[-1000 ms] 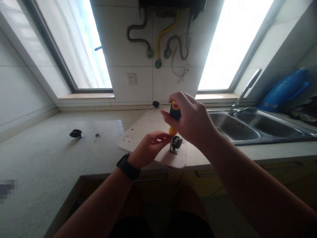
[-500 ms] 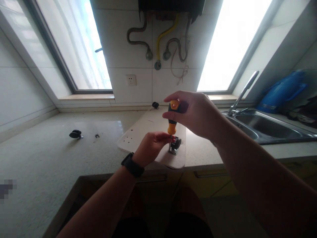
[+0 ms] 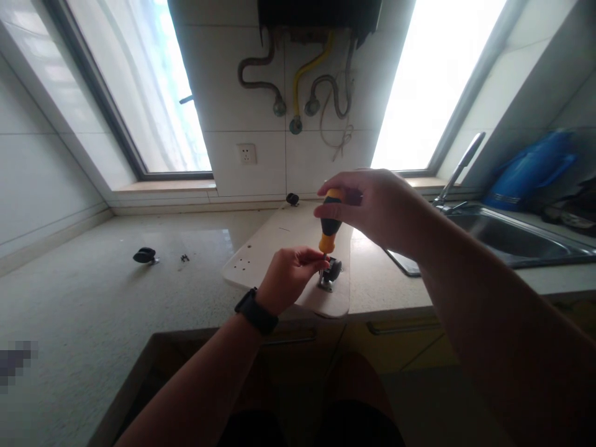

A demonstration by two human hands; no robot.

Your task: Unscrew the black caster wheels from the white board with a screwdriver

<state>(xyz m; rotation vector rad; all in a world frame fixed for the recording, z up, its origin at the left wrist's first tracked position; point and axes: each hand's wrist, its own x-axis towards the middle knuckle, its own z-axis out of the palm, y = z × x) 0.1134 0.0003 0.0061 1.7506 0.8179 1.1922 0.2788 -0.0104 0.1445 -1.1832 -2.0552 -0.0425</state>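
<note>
**Right hand (image 3: 379,208) turns about screwdriver (image 3: 328,241), baring more of the handle**

Fingers of the right hand, which covered much of the yellow-and-black handle a second ago, now grasp it near its top with thumb and fingertips, the lower end exposed. The left hand (image 3: 291,273) has hardly moved, its fingertips pinched about the slim shaft just below the right-hand grip. Beneath that grip stands a black caster (image 3: 333,270), its wheels above a metal plate (image 3: 327,287) on a white board (image 3: 261,251). The shaft runs down close along the caster's left side; where its tip sits cannot be made out. The board lies on a speckled countertop (image 3: 93,298), reaching beyond the grip to a second caster (image 3: 292,198) at its far end, and leftward to a group of small dark holes (image 3: 243,263). Farther left, well apart from both hands, a third caster (image 3: 144,256) rests on the countertop, with dark pieces resembling screws (image 3: 185,257) between it and the board. A black watch (image 3: 256,310) circles the left wrist. Right of the grip, partly hidden by the right arm, is a metal sink (image 3: 503,233), with a blue container (image 3: 531,167) farther off.
</note>
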